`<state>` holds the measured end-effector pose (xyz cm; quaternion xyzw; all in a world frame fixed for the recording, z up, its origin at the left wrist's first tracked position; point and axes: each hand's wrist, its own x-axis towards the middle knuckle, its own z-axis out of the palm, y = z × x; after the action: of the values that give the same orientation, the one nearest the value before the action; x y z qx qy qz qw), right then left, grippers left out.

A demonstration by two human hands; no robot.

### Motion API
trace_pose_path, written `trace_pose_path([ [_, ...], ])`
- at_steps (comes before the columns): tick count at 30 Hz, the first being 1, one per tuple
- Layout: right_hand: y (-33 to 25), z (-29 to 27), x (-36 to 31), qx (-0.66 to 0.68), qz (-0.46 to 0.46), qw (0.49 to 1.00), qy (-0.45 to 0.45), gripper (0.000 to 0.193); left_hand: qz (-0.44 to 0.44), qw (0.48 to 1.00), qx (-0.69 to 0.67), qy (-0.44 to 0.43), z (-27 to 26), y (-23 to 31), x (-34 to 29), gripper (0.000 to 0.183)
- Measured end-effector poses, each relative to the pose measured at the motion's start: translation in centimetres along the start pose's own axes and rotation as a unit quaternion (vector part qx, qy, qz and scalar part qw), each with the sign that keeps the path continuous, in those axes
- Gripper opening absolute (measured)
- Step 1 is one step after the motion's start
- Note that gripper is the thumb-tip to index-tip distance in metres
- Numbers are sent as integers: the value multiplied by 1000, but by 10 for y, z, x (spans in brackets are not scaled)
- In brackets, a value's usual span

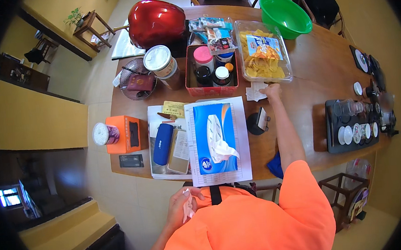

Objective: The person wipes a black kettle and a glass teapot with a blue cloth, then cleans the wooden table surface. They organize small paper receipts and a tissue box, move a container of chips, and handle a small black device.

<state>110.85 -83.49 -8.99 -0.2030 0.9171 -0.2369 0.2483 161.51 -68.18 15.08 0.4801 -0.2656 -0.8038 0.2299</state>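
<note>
My left hand [175,209] is held close to my body, below the table's near edge, closed around a crumpled white tissue [187,207]. My right arm stretches forward over the table. Its hand [272,91] is closed at the right edge of a small white paper slip [254,93], just in front of a clear plastic tub of yellow chips [255,67]. A blue tissue box [231,139] with a tissue sticking out lies on printed sheets [241,122] in front of me. Right of it stands a small black holder [255,125].
A red tin [191,86] holds several bottles and jars, with snack packets behind it. Around it are a red glossy container [157,23], a green basin [283,14], a wire basket [125,86] and an orange box [118,147]. A dark tea tray [332,134] with cups occupies the right.
</note>
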Motion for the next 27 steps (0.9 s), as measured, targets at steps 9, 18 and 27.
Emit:
trace_pose_path([
  [9, 30, -46, -30, 222, -9, 970, -98, 17, -12, 999, 33, -21, 14, 8, 6, 44],
  [18, 34, -134, -51, -181, -342, 921, 29, 18, -40, 994, 72, -65, 38, 13, 15, 45],
  [27, 19, -109, -83, -254, -371, 893, 29, 46, -55, 993, 74, -76, 48, 8, 15, 39],
])
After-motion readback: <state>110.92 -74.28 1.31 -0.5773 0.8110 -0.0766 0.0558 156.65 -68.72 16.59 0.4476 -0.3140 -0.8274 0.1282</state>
